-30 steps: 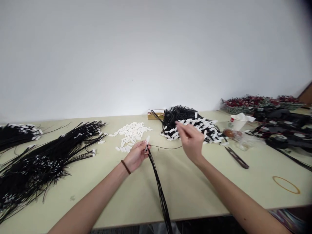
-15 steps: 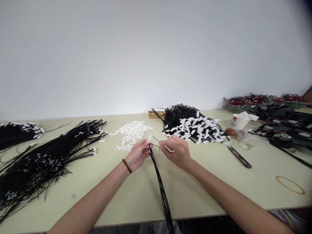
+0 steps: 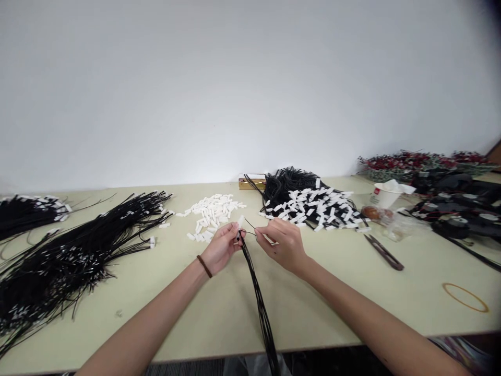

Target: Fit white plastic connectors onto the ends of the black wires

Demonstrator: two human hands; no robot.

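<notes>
Pinching white clip (image 3: 240, 221) (left fingers (image 3: 234, 233)), black cord (image 3: 250, 232) between hands

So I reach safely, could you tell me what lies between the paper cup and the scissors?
Head view: a clear bag holding something brownish lies between the paper cup and the scissors.

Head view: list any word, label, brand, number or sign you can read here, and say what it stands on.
No text can be read.
Paper cup: a small red mark on its side, too small and blurred to read.
Gold box by the wall: no lettering shows.
White tags on the table: blank as far as can be seen.
</notes>
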